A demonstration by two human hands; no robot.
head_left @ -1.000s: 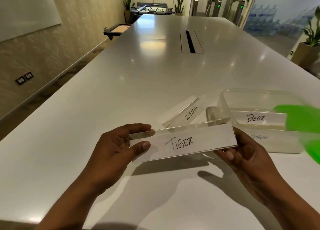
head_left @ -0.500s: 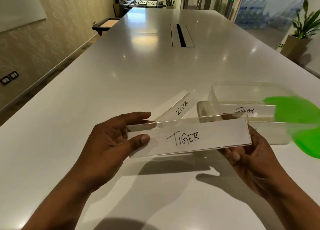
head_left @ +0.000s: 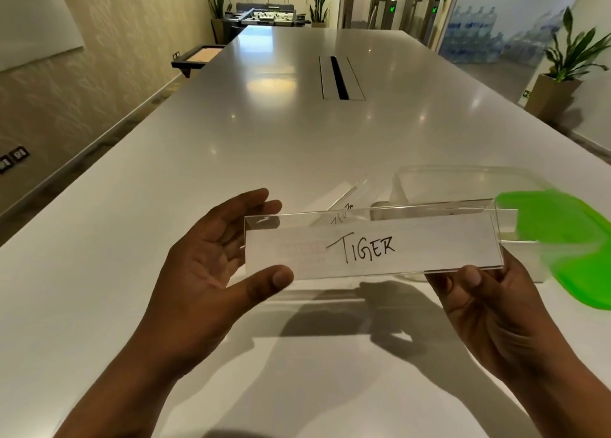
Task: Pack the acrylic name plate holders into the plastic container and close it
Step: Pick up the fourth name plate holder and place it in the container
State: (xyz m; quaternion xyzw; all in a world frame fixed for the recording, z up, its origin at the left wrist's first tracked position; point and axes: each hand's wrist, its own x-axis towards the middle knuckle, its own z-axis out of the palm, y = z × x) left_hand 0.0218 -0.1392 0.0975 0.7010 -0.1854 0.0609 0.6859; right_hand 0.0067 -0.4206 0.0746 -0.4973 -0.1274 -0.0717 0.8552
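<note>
Above the near table (head_left: 297, 160), the right hand (head_left: 489, 308) pinching the holder (head_left: 373, 247) should lay it flat in the container (head_left: 463, 179), open left hand (head_left: 205, 265) steadying.

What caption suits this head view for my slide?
Right hand grips the TIGER name plate holder, left hand touching its other end, before the plastic container.
</note>
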